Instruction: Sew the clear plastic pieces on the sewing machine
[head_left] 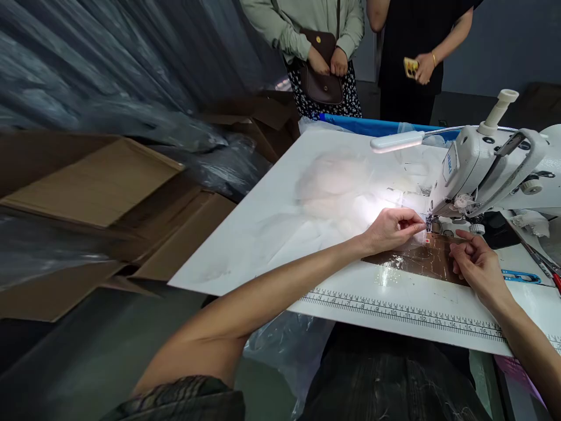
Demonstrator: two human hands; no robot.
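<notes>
A white worktop (429, 297) with a printed black ruler along its near edge carries a white sewing machine (467, 169) marked JUKI, at the right. Sheer, pale white fabric (333, 199) lies in a loose heap beyond and to the left of the left hand (394, 229), reaching under its fingers toward the needle area. A shiny brown flat plate (416, 266) lies below both hands. The left hand's thumb and index finger are pinched together beside the needle; what they grip is too small to tell. The right hand (475, 260), half curled, hovers at the plate's right end, nothing visible in its grasp. Slim blue thread snips (521, 276) lie just right of it.
</notes>
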